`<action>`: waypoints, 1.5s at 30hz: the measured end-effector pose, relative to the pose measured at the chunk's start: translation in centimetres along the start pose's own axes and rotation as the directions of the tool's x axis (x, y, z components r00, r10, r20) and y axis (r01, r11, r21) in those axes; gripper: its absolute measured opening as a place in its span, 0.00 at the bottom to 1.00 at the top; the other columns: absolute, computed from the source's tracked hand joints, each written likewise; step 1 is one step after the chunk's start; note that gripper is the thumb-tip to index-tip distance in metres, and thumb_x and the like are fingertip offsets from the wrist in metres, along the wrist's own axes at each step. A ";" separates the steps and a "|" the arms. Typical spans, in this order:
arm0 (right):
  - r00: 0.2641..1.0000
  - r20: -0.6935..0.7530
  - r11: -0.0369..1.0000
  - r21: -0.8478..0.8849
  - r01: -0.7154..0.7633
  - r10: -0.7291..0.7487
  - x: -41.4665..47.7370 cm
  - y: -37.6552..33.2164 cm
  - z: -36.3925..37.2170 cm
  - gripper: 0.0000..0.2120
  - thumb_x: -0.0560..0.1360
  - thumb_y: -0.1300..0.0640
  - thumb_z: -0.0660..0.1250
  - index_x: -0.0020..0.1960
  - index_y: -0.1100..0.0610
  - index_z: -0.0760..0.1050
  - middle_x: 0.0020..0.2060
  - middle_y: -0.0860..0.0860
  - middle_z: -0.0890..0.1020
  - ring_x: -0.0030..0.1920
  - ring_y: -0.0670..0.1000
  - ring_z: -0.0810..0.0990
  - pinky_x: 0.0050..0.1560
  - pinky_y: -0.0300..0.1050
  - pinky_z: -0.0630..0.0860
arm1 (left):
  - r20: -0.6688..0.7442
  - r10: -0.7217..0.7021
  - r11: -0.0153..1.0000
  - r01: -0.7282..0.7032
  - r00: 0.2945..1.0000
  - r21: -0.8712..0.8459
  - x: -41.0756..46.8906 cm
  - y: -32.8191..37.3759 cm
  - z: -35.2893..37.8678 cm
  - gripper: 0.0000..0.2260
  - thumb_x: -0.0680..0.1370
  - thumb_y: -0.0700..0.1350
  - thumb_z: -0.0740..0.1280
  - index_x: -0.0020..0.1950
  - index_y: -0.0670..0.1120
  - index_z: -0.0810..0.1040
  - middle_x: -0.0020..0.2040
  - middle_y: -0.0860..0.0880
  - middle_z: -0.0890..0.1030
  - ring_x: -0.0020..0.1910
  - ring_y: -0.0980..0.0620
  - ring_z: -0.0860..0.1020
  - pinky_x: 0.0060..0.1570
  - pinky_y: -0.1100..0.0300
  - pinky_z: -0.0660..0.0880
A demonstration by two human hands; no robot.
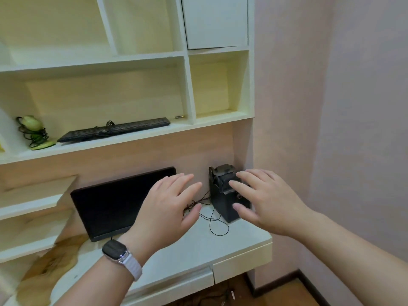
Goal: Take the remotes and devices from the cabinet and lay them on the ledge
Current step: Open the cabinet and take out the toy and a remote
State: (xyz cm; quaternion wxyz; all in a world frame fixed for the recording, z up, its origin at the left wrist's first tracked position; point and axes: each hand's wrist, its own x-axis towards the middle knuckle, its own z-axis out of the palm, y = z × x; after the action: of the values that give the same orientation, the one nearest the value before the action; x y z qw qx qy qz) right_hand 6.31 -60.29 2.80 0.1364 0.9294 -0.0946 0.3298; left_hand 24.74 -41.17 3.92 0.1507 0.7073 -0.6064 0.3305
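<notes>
A black box-shaped device (pixel 221 203) stands upright on the white ledge (pixel 187 250) in the right corner, with a thin black cord (pixel 217 226) looping out in front of it. My right hand (pixel 262 202) hovers over its right side, fingers spread and holding nothing; whether it touches the device I cannot tell. My left hand (pixel 165 208), with a watch on the wrist, is open just left of the device, above the cord. A black flat screen (pixel 112 204) leans against the back wall to the left.
A black keyboard (pixel 114 130) lies on the shelf above, beside a green ornament (pixel 34 131) and a small dark item (pixel 180 117). Two drawer fronts (pixel 241 259) sit under the ledge. A pink wall (pixel 331 129) bounds the right side.
</notes>
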 end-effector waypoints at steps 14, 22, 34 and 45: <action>0.996 -0.079 0.994 -0.103 0.039 -0.047 12.5 8.2 2.9 0.24 0.75 0.41 0.58 0.63 0.54 0.78 0.60 0.55 0.80 0.61 0.58 0.77 0.60 0.52 0.71 | -0.147 0.041 0.998 -0.033 0.988 0.058 13.7 -8.7 5.1 0.20 0.76 0.54 0.63 0.64 0.46 0.79 0.64 0.44 0.78 0.63 0.43 0.75 0.61 0.47 0.71; 0.991 -0.124 0.968 -0.251 0.025 -0.058 23.9 11.6 5.1 0.25 0.75 0.40 0.57 0.63 0.54 0.77 0.60 0.54 0.80 0.59 0.58 0.77 0.59 0.53 0.73 | -0.306 0.115 0.992 -0.092 0.945 0.089 23.5 -17.9 7.0 0.19 0.75 0.53 0.63 0.61 0.45 0.79 0.61 0.44 0.79 0.60 0.42 0.77 0.60 0.48 0.69; 0.921 -0.316 0.883 -0.466 0.060 -0.229 40.5 14.3 -0.1 0.24 0.76 0.41 0.57 0.64 0.55 0.74 0.61 0.54 0.78 0.61 0.59 0.75 0.59 0.54 0.71 | -0.441 0.299 0.945 -0.200 0.846 0.258 36.6 -25.8 5.7 0.17 0.75 0.51 0.65 0.60 0.43 0.79 0.61 0.41 0.79 0.59 0.39 0.77 0.57 0.44 0.73; 0.842 -0.354 0.834 -0.519 0.186 -0.408 49.3 20.0 0.8 0.22 0.77 0.43 0.61 0.65 0.56 0.74 0.64 0.54 0.76 0.66 0.57 0.72 0.63 0.53 0.69 | -0.418 0.280 0.914 -0.107 0.864 0.392 40.4 -25.9 8.5 0.23 0.74 0.51 0.65 0.66 0.43 0.76 0.66 0.41 0.75 0.66 0.40 0.73 0.66 0.44 0.66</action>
State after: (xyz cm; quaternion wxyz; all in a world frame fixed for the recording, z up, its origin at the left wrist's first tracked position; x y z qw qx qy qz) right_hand 39.17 -83.72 37.53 0.4241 0.7697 0.0130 0.4770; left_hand 53.79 -71.35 28.86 0.1269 0.5569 -0.5512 0.6082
